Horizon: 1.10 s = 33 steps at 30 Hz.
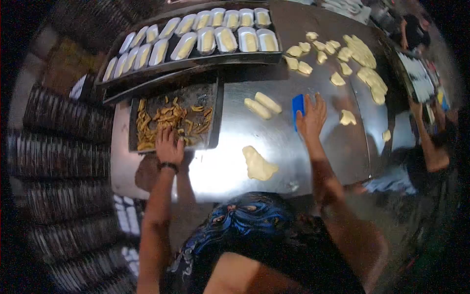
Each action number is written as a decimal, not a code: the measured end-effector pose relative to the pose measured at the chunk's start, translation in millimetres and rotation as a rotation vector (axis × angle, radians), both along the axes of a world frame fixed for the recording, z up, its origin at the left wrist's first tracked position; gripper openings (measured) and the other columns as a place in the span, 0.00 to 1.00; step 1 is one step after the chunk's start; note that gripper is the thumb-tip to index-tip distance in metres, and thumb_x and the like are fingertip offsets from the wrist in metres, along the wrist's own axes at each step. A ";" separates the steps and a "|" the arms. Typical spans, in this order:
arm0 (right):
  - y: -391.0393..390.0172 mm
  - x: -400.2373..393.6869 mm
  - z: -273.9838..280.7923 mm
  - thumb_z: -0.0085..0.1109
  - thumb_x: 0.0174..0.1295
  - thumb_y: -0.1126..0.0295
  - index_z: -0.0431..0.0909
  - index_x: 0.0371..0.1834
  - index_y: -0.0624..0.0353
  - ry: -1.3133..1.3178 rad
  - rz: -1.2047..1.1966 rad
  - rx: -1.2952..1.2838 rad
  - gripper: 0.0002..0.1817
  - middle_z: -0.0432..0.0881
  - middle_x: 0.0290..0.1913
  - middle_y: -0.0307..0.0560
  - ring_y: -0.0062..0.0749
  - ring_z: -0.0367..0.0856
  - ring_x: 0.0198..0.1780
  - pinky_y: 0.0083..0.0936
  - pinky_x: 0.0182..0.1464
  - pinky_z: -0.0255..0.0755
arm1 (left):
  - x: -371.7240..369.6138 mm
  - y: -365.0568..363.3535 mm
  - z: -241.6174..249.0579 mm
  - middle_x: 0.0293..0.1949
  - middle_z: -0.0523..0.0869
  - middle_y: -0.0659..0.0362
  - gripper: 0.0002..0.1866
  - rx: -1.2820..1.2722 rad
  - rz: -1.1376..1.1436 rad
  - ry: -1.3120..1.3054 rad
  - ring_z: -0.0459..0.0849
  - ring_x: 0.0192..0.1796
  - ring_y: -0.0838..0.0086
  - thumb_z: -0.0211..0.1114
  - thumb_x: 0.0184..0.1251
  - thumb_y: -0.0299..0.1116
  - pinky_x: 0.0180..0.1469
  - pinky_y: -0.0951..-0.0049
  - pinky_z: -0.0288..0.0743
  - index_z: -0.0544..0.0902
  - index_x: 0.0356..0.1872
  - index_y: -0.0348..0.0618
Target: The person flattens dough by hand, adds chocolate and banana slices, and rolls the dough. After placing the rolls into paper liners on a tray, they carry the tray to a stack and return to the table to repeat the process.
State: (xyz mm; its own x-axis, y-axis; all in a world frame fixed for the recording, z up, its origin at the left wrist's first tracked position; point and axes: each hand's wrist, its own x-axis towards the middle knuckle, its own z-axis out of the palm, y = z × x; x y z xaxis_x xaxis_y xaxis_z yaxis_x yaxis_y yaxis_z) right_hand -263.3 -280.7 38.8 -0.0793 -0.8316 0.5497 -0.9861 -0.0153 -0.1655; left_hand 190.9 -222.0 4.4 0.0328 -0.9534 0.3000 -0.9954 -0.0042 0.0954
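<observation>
The left hand (169,147) is placed over brown strips (171,116) in a tray (216,117), its fingers partly spread; whether any are gripped cannot be told. The right hand's (312,118) fingers are stretched, slightly parted; a blue scraper (297,105) is seen against the thumb, its hold unclear. Left of these fingers, two dough rolls (257,109) are laid.

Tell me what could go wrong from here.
The left grip is at the thin brown strips in the dark rectangular metal tray; lifting some could scatter bits onto the shiny metal table. The flat blue scraper is at the right grip, near two pale cylindrical dough rolls; a careless sweep might nick them.
</observation>
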 end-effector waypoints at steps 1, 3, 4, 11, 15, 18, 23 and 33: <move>-8.7 -4.4 6.1 0.60 0.54 0.68 0.66 0.66 0.56 0.115 0.010 -0.042 0.32 0.68 0.62 0.58 0.57 0.67 0.60 0.46 0.58 0.65 | -3.2 -2.1 3.9 0.64 0.70 0.50 0.25 0.005 0.005 0.001 0.60 0.70 0.53 0.53 0.60 0.44 0.69 0.50 0.53 0.78 0.53 0.37; -40.7 -5.5 1.6 0.62 0.52 0.66 0.76 0.55 0.59 -0.111 0.274 0.053 0.24 0.70 0.61 0.59 0.58 0.69 0.59 0.46 0.61 0.62 | -5.9 -0.6 11.7 0.63 0.71 0.50 0.25 0.026 0.011 -0.004 0.60 0.69 0.53 0.53 0.60 0.45 0.68 0.50 0.53 0.78 0.52 0.37; -65.3 -2.9 -14.7 0.62 0.52 0.65 0.78 0.52 0.60 -0.228 0.382 0.140 0.23 0.70 0.61 0.60 0.58 0.69 0.59 0.45 0.62 0.62 | -4.2 -1.9 4.3 0.62 0.72 0.50 0.25 -0.003 0.034 -0.011 0.61 0.69 0.53 0.53 0.60 0.46 0.68 0.49 0.54 0.79 0.51 0.37; -134.6 45.3 -61.9 0.64 0.50 0.54 0.82 0.35 0.60 -0.163 0.628 0.500 0.20 0.80 0.42 0.58 0.56 0.76 0.46 0.44 0.50 0.70 | -14.4 1.2 20.8 0.64 0.70 0.48 0.29 0.123 0.155 0.066 0.59 0.70 0.55 0.55 0.59 0.50 0.69 0.50 0.51 0.78 0.53 0.37; -133.6 42.6 -36.5 0.68 0.50 0.61 0.78 0.38 0.58 -0.405 0.689 0.720 0.17 0.77 0.34 0.49 0.40 0.77 0.35 0.36 0.41 0.73 | -12.5 2.2 15.1 0.64 0.69 0.47 0.31 0.095 0.137 0.080 0.59 0.70 0.54 0.55 0.59 0.50 0.70 0.52 0.50 0.75 0.57 0.37; -123.9 41.2 -16.0 0.69 0.50 0.67 0.76 0.43 0.58 -0.662 0.641 0.737 0.18 0.77 0.33 0.44 0.29 0.77 0.34 0.30 0.39 0.75 | -13.0 4.5 27.5 0.63 0.70 0.44 0.31 0.084 0.090 0.156 0.60 0.70 0.54 0.55 0.59 0.50 0.70 0.53 0.50 0.73 0.58 0.36; -115.2 59.7 49.9 0.67 0.54 0.73 0.76 0.46 0.61 -0.777 0.791 0.592 0.16 0.81 0.36 0.43 0.24 0.80 0.38 0.25 0.41 0.77 | -2.2 4.2 18.0 0.61 0.73 0.46 0.24 -0.059 0.028 0.495 0.65 0.68 0.53 0.57 0.62 0.44 0.69 0.53 0.55 0.77 0.54 0.37; -135.7 280.2 204.8 0.67 0.55 0.69 0.76 0.46 0.61 -0.982 0.996 0.749 0.16 0.80 0.39 0.41 0.23 0.79 0.37 0.19 0.39 0.74 | 164.3 67.5 55.8 0.60 0.73 0.48 0.16 -0.580 0.273 1.178 0.75 0.60 0.58 0.53 0.70 0.33 0.59 0.60 0.74 0.75 0.53 0.36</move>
